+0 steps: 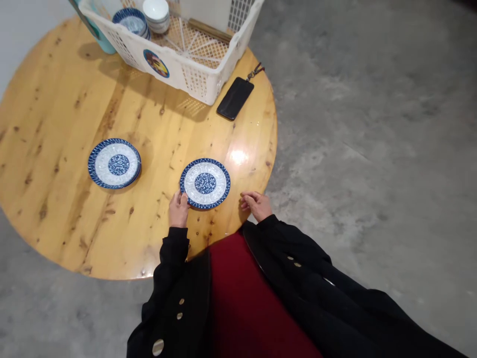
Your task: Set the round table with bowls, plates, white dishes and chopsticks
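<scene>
Blue-and-white plate [204, 183]: flat on the wooden table [67, 124].
My left hand [179, 210]: grasped its rim, holding it level.
My right hand [256, 206]: released, empty, just beside it.

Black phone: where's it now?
In the head view, the black phone lies at the far-right edge of the round wooden table, just beside the corner of the white plastic crate.

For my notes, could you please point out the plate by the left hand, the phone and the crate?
Plate [204, 183], head view, on its blue centre.
Phone [235, 98], head view, on its black face.
Crate [194, 82], head view, on its front wall.
</scene>
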